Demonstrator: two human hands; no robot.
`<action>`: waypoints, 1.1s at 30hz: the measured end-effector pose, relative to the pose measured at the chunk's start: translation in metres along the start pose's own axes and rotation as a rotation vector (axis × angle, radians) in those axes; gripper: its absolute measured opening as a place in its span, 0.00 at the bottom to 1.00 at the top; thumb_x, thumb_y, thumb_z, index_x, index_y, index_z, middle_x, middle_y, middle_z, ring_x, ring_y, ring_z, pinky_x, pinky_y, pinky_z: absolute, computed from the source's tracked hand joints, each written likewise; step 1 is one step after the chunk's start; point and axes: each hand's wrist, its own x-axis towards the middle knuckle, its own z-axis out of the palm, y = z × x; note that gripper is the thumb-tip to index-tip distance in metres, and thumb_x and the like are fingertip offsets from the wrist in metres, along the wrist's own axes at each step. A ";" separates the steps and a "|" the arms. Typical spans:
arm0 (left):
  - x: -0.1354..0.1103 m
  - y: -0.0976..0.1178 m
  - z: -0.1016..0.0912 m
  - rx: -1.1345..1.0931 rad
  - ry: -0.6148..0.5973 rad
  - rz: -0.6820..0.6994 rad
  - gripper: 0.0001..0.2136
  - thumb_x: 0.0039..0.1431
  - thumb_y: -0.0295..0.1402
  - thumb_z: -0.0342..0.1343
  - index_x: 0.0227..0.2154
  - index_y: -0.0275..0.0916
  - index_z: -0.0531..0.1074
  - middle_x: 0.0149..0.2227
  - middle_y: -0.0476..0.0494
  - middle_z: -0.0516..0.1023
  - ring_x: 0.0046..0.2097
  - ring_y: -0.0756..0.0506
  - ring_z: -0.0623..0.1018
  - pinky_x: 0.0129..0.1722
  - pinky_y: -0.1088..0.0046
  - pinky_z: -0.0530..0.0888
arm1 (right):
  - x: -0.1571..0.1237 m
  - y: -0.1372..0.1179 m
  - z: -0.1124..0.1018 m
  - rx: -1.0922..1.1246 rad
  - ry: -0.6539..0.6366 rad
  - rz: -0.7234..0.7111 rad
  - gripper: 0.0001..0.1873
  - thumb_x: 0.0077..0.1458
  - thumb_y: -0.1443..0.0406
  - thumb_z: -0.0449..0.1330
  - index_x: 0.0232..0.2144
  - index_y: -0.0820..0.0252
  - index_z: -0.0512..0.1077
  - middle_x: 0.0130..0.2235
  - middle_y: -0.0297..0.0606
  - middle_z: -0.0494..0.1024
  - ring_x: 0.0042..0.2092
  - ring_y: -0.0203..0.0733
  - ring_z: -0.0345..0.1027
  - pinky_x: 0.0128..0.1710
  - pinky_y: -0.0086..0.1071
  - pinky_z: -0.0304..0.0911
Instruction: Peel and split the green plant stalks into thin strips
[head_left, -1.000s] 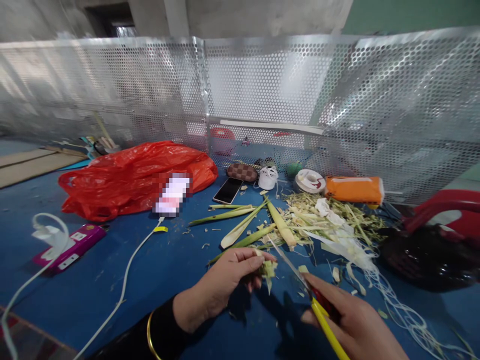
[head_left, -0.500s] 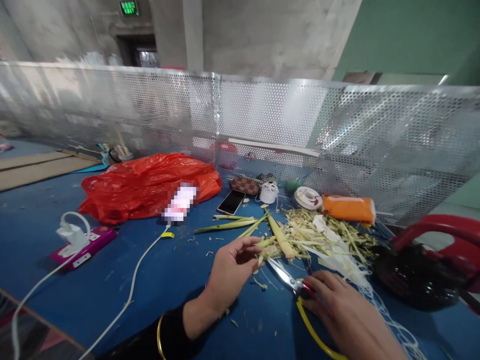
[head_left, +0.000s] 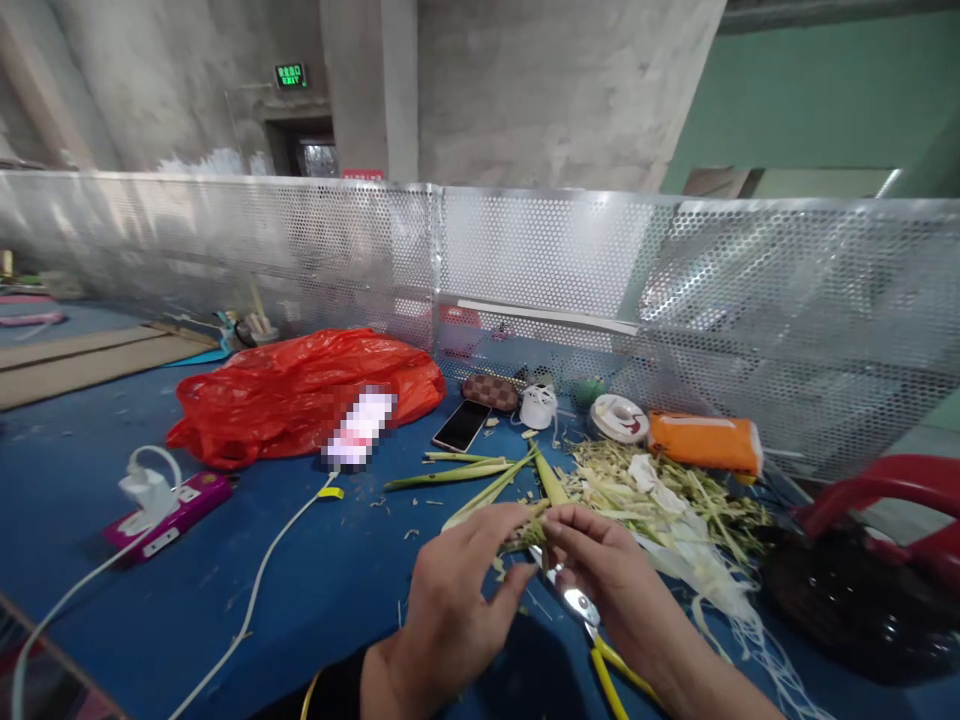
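My left hand [head_left: 457,595] and my right hand [head_left: 619,580] meet over the blue table, their fingers closed about a small, frayed green plant piece [head_left: 531,533]. The fingers hide part of it. Beneath my right hand lies a pair of scissors [head_left: 580,604] with yellow handles, blades pointing away and partly covered by that hand. Just beyond my fingertips is a thick pale-green stalk [head_left: 551,475]. Several thinner green stalks [head_left: 457,473] lie to its left, and a heap of shredded plant scraps [head_left: 697,490] spreads on the right.
A red plastic bag [head_left: 300,390], a lit phone [head_left: 364,425] on a white cable, and a purple power strip [head_left: 187,515] stand left. Behind are a dark phone [head_left: 461,427], a white tape roll [head_left: 619,418] and an orange packet [head_left: 705,443]. A perforated metal screen [head_left: 525,250] closes the back.
My right hand has let go of the scissors and moved up and left to the plant piece beside my left hand. The scissors now lie on the table. The view has tilted up slightly.
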 end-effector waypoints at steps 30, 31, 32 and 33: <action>0.014 -0.011 0.036 -0.850 -0.208 -0.954 0.06 0.42 0.30 0.62 0.23 0.32 0.76 0.22 0.46 0.78 0.23 0.51 0.73 0.29 0.75 0.69 | 0.014 0.020 -0.020 -0.386 -0.037 -0.018 0.13 0.44 0.57 0.66 0.25 0.61 0.73 0.22 0.31 0.72 0.24 0.35 0.64 0.26 0.29 0.59; 0.014 -0.011 0.036 -0.867 -0.192 -0.954 0.07 0.42 0.31 0.63 0.23 0.32 0.75 0.22 0.46 0.77 0.24 0.51 0.74 0.29 0.75 0.70 | 0.014 0.020 -0.020 -0.357 -0.027 -0.013 0.13 0.44 0.57 0.66 0.25 0.61 0.73 0.22 0.31 0.72 0.24 0.35 0.64 0.26 0.29 0.59; 0.014 -0.011 0.036 -0.881 -0.181 -0.954 0.07 0.42 0.31 0.64 0.24 0.32 0.75 0.22 0.47 0.77 0.25 0.51 0.74 0.30 0.75 0.70 | 0.014 0.020 -0.019 -0.333 -0.019 -0.012 0.13 0.44 0.57 0.67 0.25 0.60 0.74 0.23 0.31 0.73 0.25 0.35 0.65 0.26 0.29 0.60; 0.014 -0.011 0.036 -0.891 -0.175 -0.955 0.08 0.42 0.31 0.65 0.26 0.32 0.75 0.23 0.47 0.77 0.25 0.51 0.75 0.31 0.75 0.70 | 0.014 0.019 -0.018 -0.322 -0.011 -0.014 0.12 0.44 0.57 0.67 0.25 0.60 0.74 0.23 0.31 0.73 0.25 0.35 0.66 0.27 0.29 0.60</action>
